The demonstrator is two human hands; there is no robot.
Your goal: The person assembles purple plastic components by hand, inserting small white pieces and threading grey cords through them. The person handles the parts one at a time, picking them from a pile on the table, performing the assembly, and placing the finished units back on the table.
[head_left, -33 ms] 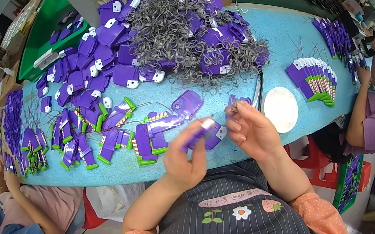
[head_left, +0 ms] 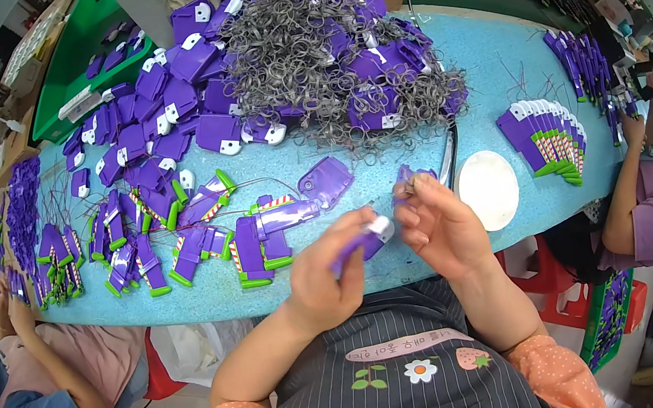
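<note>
My left hand (head_left: pixel 318 280) is closed round a purple plastic piece (head_left: pixel 346 255), blurred by motion, above the table's near edge. A white end shows beside it; whether that belongs to this piece or to one behind it, I cannot tell. Facing it, my right hand (head_left: pixel 448 226) has thumb and forefinger pinched together, with something small and grey at the fingertips. Just beyond those fingers is another purple piece (head_left: pixel 406 175), partly hidden. A translucent purple casing (head_left: pixel 326 181) lies on the blue table, farther off and to the left.
Tangled grey wire rings (head_left: pixel 287 54) heap over purple casings (head_left: pixel 177 99) at the back. Purple-and-green pieces (head_left: pixel 251 248) lie left. On the right are a white round dish (head_left: pixel 488 191) and a fanned row of purple-and-green pieces (head_left: pixel 547 139). People work at both sides.
My left hand has shifted slightly to the right, and the purple piece in it has tilted. My right hand has stayed nearly still.
</note>
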